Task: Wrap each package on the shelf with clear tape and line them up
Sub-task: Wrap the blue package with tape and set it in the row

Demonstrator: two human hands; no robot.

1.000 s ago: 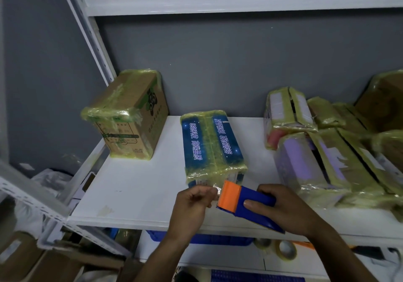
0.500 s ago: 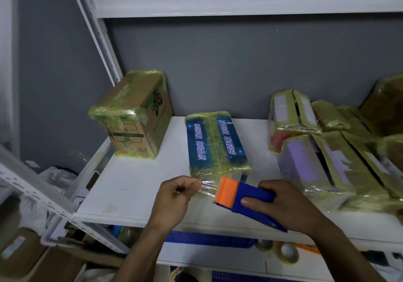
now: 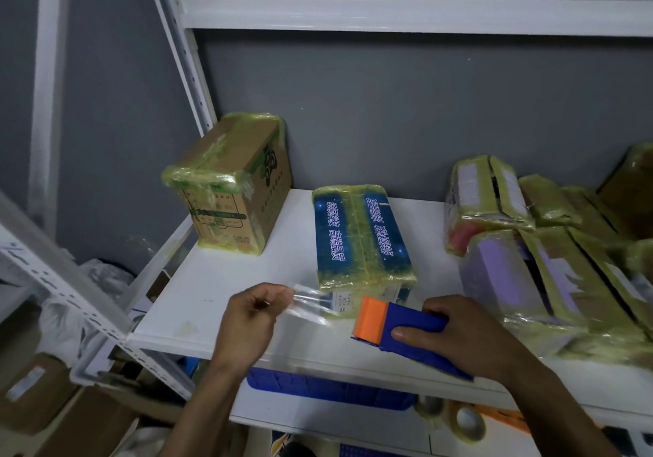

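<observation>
Right hand (image 3: 463, 336) grips blue tape dispenser (image 3: 406, 333) (orange head toward left hand). Left hand (image 3: 247, 319) pinches free end of clear tape (image 3: 311, 303), strip stretched between both hands. Blue package (image 3: 360, 237) lies on white shelf (image 3: 226, 280) just beyond tape. Cardboard box (image 3: 233, 188) farther beyond left hand.

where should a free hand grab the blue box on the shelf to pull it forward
Grip the blue box across its long sides near the front end, coming from above: it lies flat, lengthwise toward the shelf edge, with open space on both sides.
</observation>
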